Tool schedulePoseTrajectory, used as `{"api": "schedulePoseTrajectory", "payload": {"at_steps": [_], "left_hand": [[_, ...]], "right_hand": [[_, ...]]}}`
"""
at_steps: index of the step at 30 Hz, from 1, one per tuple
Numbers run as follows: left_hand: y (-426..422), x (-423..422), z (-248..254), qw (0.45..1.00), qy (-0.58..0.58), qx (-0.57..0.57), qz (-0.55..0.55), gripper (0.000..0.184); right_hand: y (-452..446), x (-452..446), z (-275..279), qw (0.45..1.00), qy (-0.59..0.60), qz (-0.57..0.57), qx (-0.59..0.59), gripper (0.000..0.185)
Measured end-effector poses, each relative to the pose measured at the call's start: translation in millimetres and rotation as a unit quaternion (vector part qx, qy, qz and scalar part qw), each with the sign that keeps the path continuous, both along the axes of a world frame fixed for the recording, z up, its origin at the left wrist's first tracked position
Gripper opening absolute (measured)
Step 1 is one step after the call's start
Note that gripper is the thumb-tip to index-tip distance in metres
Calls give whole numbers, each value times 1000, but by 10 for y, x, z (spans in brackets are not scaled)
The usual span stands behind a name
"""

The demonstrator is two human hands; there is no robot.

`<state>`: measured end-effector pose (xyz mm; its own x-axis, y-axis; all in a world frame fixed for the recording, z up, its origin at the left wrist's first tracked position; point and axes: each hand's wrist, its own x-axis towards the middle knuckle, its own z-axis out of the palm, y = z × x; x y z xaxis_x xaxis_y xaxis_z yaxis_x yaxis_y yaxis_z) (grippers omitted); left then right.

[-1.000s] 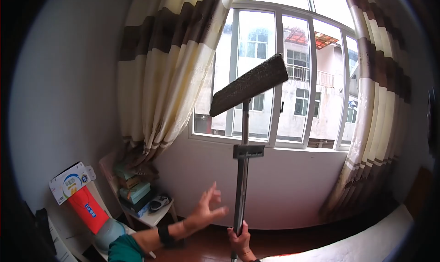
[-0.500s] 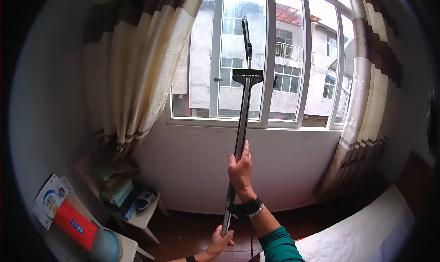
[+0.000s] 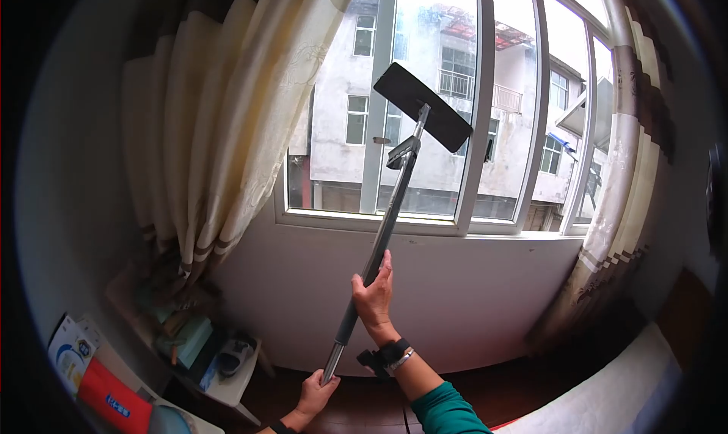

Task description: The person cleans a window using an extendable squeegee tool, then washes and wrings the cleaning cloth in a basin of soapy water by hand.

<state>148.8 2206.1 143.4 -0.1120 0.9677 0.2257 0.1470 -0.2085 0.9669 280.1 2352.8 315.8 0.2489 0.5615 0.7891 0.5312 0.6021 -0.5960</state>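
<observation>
A flat mop (image 3: 388, 215) slants up toward the window, its dark rectangular head (image 3: 423, 108) tilted in front of the glass. Whether the head touches the pane I cannot tell. Below the head, a grey scraper piece (image 3: 403, 153) sits on the pole. My right hand (image 3: 374, 294) wraps round the middle of the pole, thumb on one side and fingers on the other. Lower down, my left hand (image 3: 315, 394) grips the metal end of the pole.
Patterned curtains (image 3: 220, 123) hang at both sides of the window frame (image 3: 364, 220). At lower left, a stool (image 3: 231, 388) holds a shoe (image 3: 233, 356) and boxes, beside a red packet (image 3: 110, 396). A white mattress (image 3: 607, 392) lies at lower right.
The mop head has turned from edge-on to showing its broad face, tilted down to the right. Both hands and the pole's lower end have shifted left, and the view has shifted slightly.
</observation>
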Motion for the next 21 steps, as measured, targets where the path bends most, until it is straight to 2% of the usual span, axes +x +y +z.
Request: {"api": "schedulePoseTrajectory", "payload": {"at_steps": [2,3,5,8,9,11,13,14,15,16,18,19,21], "left_hand": [[105,-137,10,997,54,30,35,23],[151,-207,26,996,68,23,56,29],[237,-347,86,992,87,31,90,33],[352,-696,126,972,167,60,155,43],[362,-819,281,958,204,93,178,46],[456,-1327,399,951,248,55,178,49],[467,-1602,973,969,189,54,152,46],[500,-1741,1264,972,181,62,137,45],[517,-1909,1505,970,175,83,145,46],[552,-2321,1601,957,221,83,166,46],[367,-2177,2404,954,226,99,171,46],[370,-2318,2550,959,205,104,168,46],[318,-2443,2970,944,246,126,179,46]], "right_hand": [[225,2,-10,993,49,69,-77,81],[282,6,52,993,47,70,-79,81],[319,14,277,969,78,204,-113,86],[520,-141,209,955,104,265,-82,88],[569,-215,244,946,116,293,-81,89],[555,-358,415,930,132,334,-73,91],[621,-496,752,909,154,381,-67,91],[649,-559,955,917,147,369,-44,90],[834,-759,1006,933,140,327,62,89],[706,-751,1234,916,139,376,-7,93],[742,-965,1507,905,193,372,68,93],[795,-1080,1627,905,200,369,61,94],[755,-1139,1973,907,212,356,77,94]]}}
